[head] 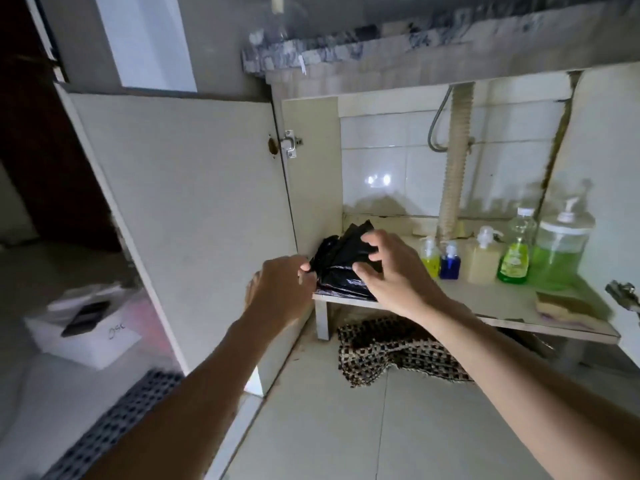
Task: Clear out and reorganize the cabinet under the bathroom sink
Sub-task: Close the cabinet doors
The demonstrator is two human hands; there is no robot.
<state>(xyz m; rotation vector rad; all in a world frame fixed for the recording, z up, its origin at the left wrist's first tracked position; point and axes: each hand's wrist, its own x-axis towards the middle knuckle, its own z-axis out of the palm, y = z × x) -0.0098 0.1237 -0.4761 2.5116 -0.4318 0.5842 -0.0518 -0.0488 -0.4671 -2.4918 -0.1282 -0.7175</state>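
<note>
A crumpled black plastic bag (341,263) lies at the left end of the cabinet shelf (498,299) under the sink. My left hand (280,289) pinches the bag's left edge. My right hand (391,268) lies over its right side with curled fingers gripping the plastic. On the right part of the shelf stand several bottles: a small yellow one (430,258), a small blue one (450,261), a beige pump bottle (483,261), a green dish-soap bottle (516,254) and a large green pump bottle (561,247). A sponge (564,308) lies near the shelf's front right.
The cabinet's left door (194,209) stands open. A corrugated drain pipe (453,174) runs down to the shelf. A patterned cloth (388,351) lies on the tiled floor below the shelf. A white box (86,337) sits on the floor at the left.
</note>
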